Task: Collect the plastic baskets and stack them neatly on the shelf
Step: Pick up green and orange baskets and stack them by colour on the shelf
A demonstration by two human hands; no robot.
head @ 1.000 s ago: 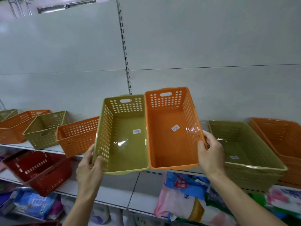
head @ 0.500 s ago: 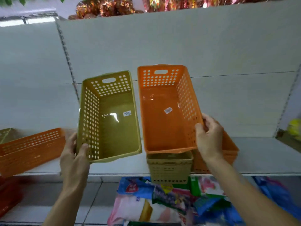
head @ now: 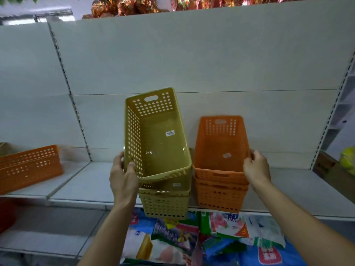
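My left hand [head: 123,177] grips the left wall of a green perforated basket [head: 159,143], tilted with its far end raised. Its near end rests in a green basket stack [head: 165,204] on the white shelf [head: 80,187]. Beside it, an orange basket [head: 221,148] sits nested on top of an orange basket stack [head: 221,196]. My right hand [head: 256,167] holds the orange basket's right rim. Both stacks overhang the shelf's front edge a little.
Another orange basket [head: 28,167] lies on the shelf at the far left. Colourful packets [head: 211,239] fill the shelf below. The white back panel [head: 192,64] rises behind the stacks. Foil-like decorations [head: 124,6] sit on top. A lower brown surface with a yellow-green item [head: 348,160] is at the right.
My right hand has lowered the orange basket into the orange stack. My left hand has carried the green basket right and down onto the green stack. The view has shifted right.
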